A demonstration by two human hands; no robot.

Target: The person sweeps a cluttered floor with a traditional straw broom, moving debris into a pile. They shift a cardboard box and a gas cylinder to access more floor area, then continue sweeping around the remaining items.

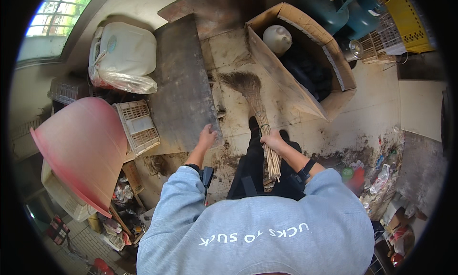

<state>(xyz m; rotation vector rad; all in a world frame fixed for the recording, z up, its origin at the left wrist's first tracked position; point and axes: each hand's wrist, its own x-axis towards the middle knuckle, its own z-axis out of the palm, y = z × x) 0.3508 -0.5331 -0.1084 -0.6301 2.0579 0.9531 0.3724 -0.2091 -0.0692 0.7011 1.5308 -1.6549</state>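
A twig broom (259, 110) is in my right hand (273, 140), whose fingers wrap round its bundled stick handle. The handle's ends point back toward my body. Its dark, frayed bristles spread at the far end, against the dirty tiled floor. My left hand (206, 136) is over the near right corner of a large dark board (176, 79), with its fingers curled. What those fingers hold, if anything, is hidden, and I cannot tell whether they touch the board.
Ahead on the right stands a cardboard box (286, 91) containing a white jug (277, 39) and dark material. Teal gas cylinders (329, 15) are behind it. At left are a white plastic container (128, 48), a cream crate (137, 127) and a big pink tub (81, 151). Litter (379, 179) lies at right.
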